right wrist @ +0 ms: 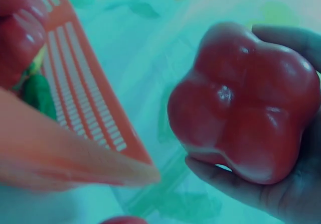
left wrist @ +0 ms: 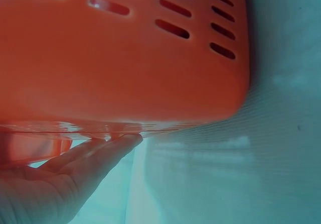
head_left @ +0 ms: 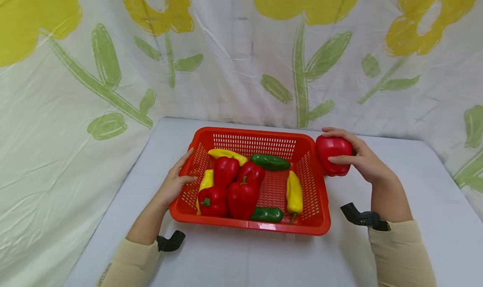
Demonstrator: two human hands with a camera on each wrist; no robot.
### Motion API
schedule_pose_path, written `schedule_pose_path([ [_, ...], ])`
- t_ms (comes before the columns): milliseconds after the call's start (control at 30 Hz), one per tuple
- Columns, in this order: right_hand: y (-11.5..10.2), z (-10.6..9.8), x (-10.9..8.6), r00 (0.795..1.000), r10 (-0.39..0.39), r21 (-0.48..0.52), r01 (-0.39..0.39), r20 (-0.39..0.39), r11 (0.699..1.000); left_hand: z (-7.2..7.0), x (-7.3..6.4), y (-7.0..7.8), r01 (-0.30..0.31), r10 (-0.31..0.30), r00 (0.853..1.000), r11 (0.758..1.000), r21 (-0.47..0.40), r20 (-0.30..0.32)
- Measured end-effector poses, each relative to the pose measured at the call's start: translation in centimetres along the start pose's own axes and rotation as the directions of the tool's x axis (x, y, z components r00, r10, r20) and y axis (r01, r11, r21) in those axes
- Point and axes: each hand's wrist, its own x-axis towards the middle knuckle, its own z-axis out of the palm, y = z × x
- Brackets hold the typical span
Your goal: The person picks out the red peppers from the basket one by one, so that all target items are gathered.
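A red-orange plastic basket (head_left: 264, 225) with slotted walls holds several red bell peppers (head_left: 243, 198). Long yellow peppers (head_left: 294, 194) and green chili peppers (head_left: 270, 162) lie among and beside them. At the basket's left rim, my left hand (head_left: 175, 184) holds on, thumb over the rim; in the left wrist view its fingers (left wrist: 108, 153) touch the basket. My right hand (head_left: 364, 157) grips another red bell pepper (head_left: 333, 152) just outside the right rim, thumb on the near side, fingers behind. Its lobed end faces the right wrist view, where the palm is partly hidden.
The basket stands on a table with a white cloth (head_left: 211, 257). A white curtain (head_left: 234, 77) with yellow flowers hangs behind and along the left side. Black wrist mounts (head_left: 171, 241) are strapped at both sleeves. Something red (right wrist: 123, 220) shows at the right wrist view's bottom edge.
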Motion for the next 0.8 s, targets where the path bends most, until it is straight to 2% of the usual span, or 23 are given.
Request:
schedule_pose_path([
  [300, 1.9, -1.9, -0.7, 1.000, -0.029, 0.105, 0.029, 0.003, 0.994, 0.0, 0.1, -0.1, 0.001, -0.001, 1.000, 1.000, -0.016, 0.004],
  [800, 4.3, -4.2, -1.1, 0.999, -0.021, 0.213, 0.028, -0.034, 0.977, 0.0, 0.1, -0.1, 0.004, -0.004, 1.000, 1.000, -0.030, 0.008],
])
